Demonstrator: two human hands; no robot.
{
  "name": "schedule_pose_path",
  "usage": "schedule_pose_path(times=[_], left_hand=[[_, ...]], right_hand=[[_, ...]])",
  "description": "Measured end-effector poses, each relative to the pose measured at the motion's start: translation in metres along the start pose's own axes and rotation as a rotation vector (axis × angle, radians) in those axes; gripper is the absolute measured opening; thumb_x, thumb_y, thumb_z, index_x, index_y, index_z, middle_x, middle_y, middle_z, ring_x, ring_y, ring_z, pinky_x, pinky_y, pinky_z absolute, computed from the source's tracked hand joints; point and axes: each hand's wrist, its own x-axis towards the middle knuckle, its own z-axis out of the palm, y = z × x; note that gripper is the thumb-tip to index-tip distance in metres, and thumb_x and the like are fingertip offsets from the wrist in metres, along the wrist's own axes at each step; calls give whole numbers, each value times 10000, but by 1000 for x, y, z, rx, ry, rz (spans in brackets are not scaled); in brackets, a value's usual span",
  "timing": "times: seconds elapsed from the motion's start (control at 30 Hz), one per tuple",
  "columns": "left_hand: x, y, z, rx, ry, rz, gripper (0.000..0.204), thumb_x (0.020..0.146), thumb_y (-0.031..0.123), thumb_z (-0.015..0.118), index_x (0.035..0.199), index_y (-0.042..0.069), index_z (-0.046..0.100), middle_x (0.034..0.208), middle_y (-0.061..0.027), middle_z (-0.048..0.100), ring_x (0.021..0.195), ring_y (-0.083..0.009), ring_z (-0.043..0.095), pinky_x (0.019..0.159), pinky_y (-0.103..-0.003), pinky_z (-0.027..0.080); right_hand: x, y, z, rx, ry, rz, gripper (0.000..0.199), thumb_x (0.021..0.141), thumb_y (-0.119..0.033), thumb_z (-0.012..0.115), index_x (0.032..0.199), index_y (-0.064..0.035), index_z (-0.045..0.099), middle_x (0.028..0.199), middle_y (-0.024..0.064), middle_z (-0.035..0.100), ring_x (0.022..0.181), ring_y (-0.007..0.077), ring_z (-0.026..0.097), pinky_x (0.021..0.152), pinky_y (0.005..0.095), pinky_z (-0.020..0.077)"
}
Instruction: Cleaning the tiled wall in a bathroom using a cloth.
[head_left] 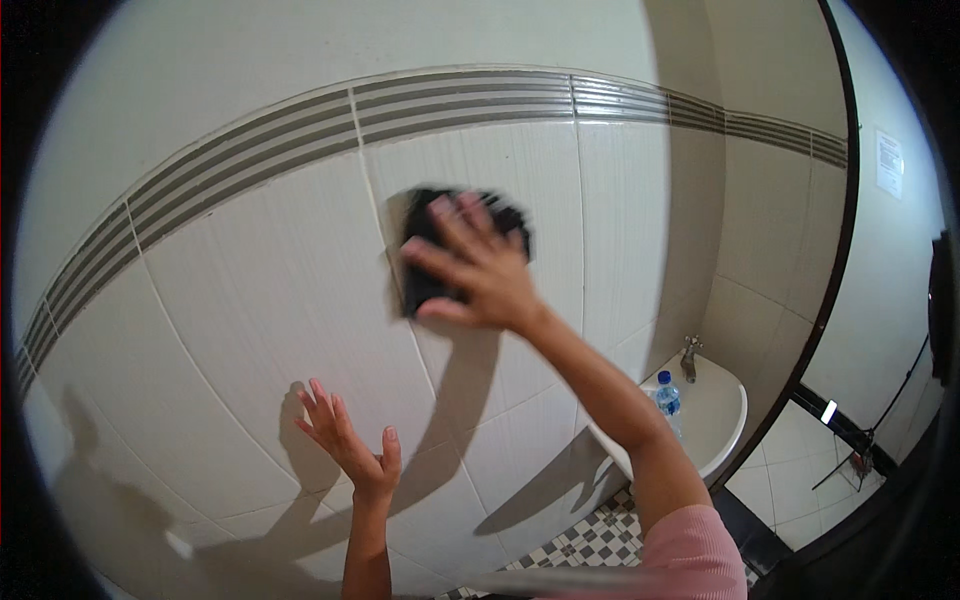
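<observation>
My right hand (475,265) presses a black cloth (418,222) flat against the white tiled wall (280,260), its fingers spread over the cloth. Both are a little blurred by motion. The cloth's folds stick out past my fingertips, and its middle is hidden under the palm. Lower and to the left, my left hand (348,440) is raised in front of the tiles with its fingers apart and nothing in it. Whether it touches the wall I cannot tell.
A white washbasin (725,425) with a metal tap (689,358) is at the lower right. A clear plastic bottle (668,397) with a blue cap stands in or at the basin. Below lies a checkered floor (600,535). A dark door frame (835,270) rises on the right.
</observation>
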Motion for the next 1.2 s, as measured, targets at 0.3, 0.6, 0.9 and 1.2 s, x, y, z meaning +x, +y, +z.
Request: schedule_pose_path(times=[0.3,0.6,0.9,1.2], left_hand=[[18,70,29,1,-90,-50,556,860,252,486,1363,85,315,1452,-159,268,1371,-352,154,1068,-591,-9],[19,129,79,21,-149,11,496,823,175,528,1298,80,421,1442,-182,272,1362,-388,152,1061,-611,15],[15,142,151,81,-161,80,598,823,291,571,1359,119,367,1474,-227,139,1367,-430,42,1044,-619,-27],[18,147,166,419,-342,49,944,745,587,592,1464,224,100,1486,-230,-88,1345,-454,-132,997,-638,-138]], right_hand=[[-90,274,-55,-67,451,810,597,877,-603,393,1393,-308,333,1483,100,216,1366,337,162,1074,515,188],[-147,185,-12,-28,466,739,647,805,-412,618,1376,-215,388,1475,162,225,1348,432,153,1036,597,158],[-196,166,-21,77,45,-25,653,702,-605,640,1289,-366,482,1458,57,310,1364,318,215,944,481,358],[-304,341,-49,-54,486,1216,642,891,-411,508,1428,-169,255,1485,188,149,1366,375,127,1102,495,82]])
